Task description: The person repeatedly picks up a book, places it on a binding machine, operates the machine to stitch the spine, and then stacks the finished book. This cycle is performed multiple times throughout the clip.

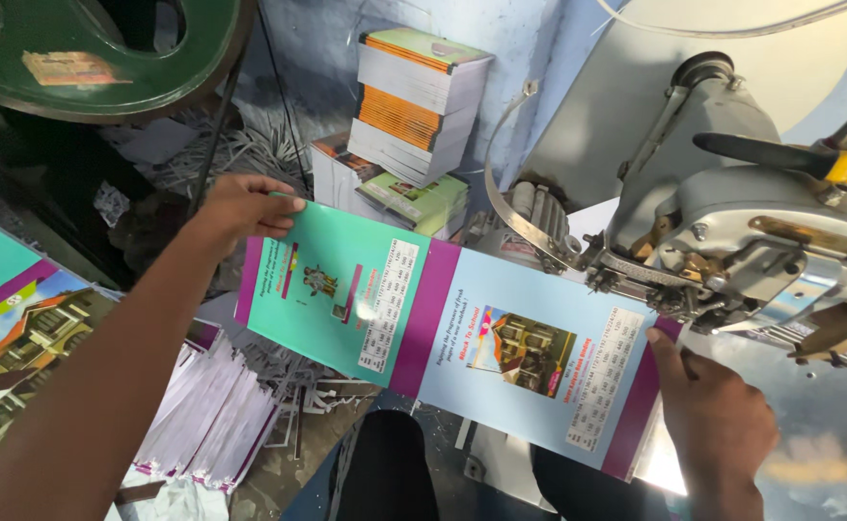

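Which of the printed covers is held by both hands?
The long teal, purple and light blue cover sheet in the middle. The left hand grips its far teal end, the right hand its purple end under the grey machine. The covers at left lie untouched.

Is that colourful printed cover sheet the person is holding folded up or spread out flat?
Spread out. The cover sheet lies open: teal panel, purple strip and pale blue panel side by side. The left hand grips its far corner; the right hand presses its near edge.

A bookbinding workshop: grey stitching machine (732, 222), stacked notebooks (414, 96), paper trimmings (240, 150) underfoot
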